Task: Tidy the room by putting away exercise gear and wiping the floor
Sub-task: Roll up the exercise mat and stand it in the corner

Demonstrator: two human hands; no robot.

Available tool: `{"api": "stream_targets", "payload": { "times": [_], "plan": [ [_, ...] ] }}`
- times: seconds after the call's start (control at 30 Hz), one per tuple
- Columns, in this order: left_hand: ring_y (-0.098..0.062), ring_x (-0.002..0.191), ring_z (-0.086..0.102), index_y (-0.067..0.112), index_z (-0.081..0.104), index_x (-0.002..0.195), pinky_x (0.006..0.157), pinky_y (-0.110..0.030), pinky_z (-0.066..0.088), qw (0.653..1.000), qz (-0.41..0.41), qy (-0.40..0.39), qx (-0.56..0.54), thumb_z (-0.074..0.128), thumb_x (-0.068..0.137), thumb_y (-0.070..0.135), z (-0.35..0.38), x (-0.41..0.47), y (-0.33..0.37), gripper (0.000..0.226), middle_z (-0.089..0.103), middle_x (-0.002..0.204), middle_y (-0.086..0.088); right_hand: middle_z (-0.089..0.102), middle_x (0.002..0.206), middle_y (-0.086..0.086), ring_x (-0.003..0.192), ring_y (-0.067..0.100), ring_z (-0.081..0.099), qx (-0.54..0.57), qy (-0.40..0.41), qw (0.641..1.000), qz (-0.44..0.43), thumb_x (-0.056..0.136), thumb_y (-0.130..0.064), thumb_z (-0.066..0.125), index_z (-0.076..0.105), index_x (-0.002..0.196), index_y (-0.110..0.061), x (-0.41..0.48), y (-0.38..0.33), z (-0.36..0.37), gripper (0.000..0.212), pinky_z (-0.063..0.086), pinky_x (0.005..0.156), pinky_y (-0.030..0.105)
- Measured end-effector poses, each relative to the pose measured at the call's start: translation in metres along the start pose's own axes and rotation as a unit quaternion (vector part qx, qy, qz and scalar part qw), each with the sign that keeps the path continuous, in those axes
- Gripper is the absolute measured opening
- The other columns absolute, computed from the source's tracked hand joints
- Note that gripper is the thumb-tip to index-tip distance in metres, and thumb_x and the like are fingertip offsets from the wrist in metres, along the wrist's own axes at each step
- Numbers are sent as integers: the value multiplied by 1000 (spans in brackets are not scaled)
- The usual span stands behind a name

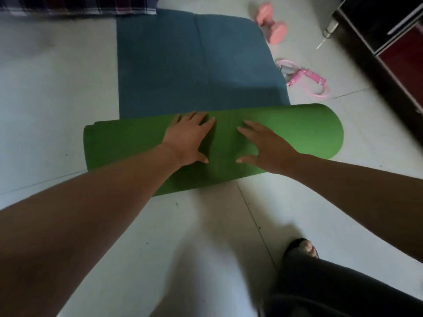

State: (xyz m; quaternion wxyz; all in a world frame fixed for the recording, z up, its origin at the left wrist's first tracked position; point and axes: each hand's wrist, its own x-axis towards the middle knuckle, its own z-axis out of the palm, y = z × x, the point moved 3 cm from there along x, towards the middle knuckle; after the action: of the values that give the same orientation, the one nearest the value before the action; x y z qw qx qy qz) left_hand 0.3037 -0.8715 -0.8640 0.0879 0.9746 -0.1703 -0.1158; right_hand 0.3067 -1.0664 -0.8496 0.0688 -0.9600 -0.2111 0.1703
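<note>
Because a roll only stays tight under even pressure, the left hand (187,138) and right hand (263,147) lie open, palms flat on the green roll of the yoga mat (297,131), mid-floor; pink dumbbell (272,25) waits rightward.

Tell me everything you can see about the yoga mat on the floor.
The yoga mat is two-sided: blue-teal on its upper face, green underneath, and looks like soft foam. Its near part is rolled into a thick green roll lying across the pale tiled floor, while the far part still lies flat, with a crease down it. The left hand and right hand press flat on the roll, fingers spread. Its far end reaches checked fabric.
</note>
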Motion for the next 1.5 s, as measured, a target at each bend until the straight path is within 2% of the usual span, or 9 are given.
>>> {"api": "stream_targets", "payload": {
  "times": [0.17, 0.27, 0.67, 0.77, 0.9, 1.07, 1.2, 1.37, 1.5],
  "plan": [
    [-27, 136, 28, 27, 31, 144, 109, -40, 30, 998, -23, 17, -51, 70, 77, 42, -6, 6, -13, 78, 27, 152, -1, -8, 157, 13, 144, 30, -2, -119, -37, 991, -40, 73, -57, 66, 1, 149, -9, 18, 6, 18, 111, 15, 116, 50],
    [-26, 140, 22, 27, 28, 145, 113, -42, 24, 999, -30, 18, -37, 60, 85, 47, -3, 1, -17, 71, 21, 155, -2, -9, 157, 12, 145, 30, -4, -127, -42, 990, -52, 77, -61, 58, -3, 149, -11, 45, 11, 8, 107, 11, 117, 49],
    [-24, 145, 5, 29, 0, 149, 112, -50, 27, 979, -172, -103, 26, 68, 77, 49, -7, 36, -51, 101, -3, 158, 4, 36, 146, 10, 131, 30, 35, 14, 26, 996, -82, 81, -55, 59, 35, 141, -19, 171, 29, -28, 74, 32, 108, 42],
    [-24, 144, 11, 28, 3, 149, 110, -47, 32, 978, -184, -97, 24, 68, 77, 47, -28, 59, -66, 99, 2, 158, 3, 27, 152, 6, 139, 28, 24, -6, 71, 991, -115, 86, -62, 44, 33, 143, -20, 164, 27, -26, 71, 19, 114, 46],
    [-25, 139, 23, 29, 13, 149, 107, -43, 35, 975, -199, -97, 16, 70, 79, 41, -51, 85, -83, 91, 14, 156, 2, 6, 158, 3, 144, 25, 4, -69, 69, 982, -160, 73, -76, 49, 10, 149, -20, 157, 26, -16, 102, 3, 116, 49],
    [-26, 140, 23, 26, 18, 148, 113, -40, 27, 983, -179, -36, -12, 54, 90, 40, -46, 96, -73, 70, 13, 157, 1, 20, 155, 3, 143, 24, 14, -5, 130, 984, -119, 79, -69, 48, 24, 147, -21, 200, 34, -31, 86, 7, 116, 45],
    [-26, 145, 3, 25, 0, 149, 116, -49, 14, 987, -133, -49, 77, 64, 78, 54, -42, 107, -74, 100, -3, 158, -2, 34, 148, 7, 138, 25, 27, 51, 193, 979, -40, 86, -62, 45, 43, 137, -18, 216, 33, -44, 67, 15, 114, 44],
    [-30, 142, 14, 22, 1, 149, 113, -49, 23, 989, -91, -62, 97, 69, 73, 54, -53, 135, -94, 107, 7, 157, -6, 14, 157, 4, 144, 25, 14, -51, 116, 989, -72, 83, -64, 45, 23, 147, -20, 192, 43, -39, 80, 14, 115, 44],
    [-29, 130, 34, 21, 25, 146, 99, -45, 42, 995, -79, -10, 55, 70, 80, 37, -76, 162, -110, 81, 30, 147, -6, 19, 155, 10, 141, 33, 23, -107, 76, 990, -44, 75, -59, 63, 27, 146, -13, 191, 43, -45, 92, 29, 110, 50]
  ]
}}
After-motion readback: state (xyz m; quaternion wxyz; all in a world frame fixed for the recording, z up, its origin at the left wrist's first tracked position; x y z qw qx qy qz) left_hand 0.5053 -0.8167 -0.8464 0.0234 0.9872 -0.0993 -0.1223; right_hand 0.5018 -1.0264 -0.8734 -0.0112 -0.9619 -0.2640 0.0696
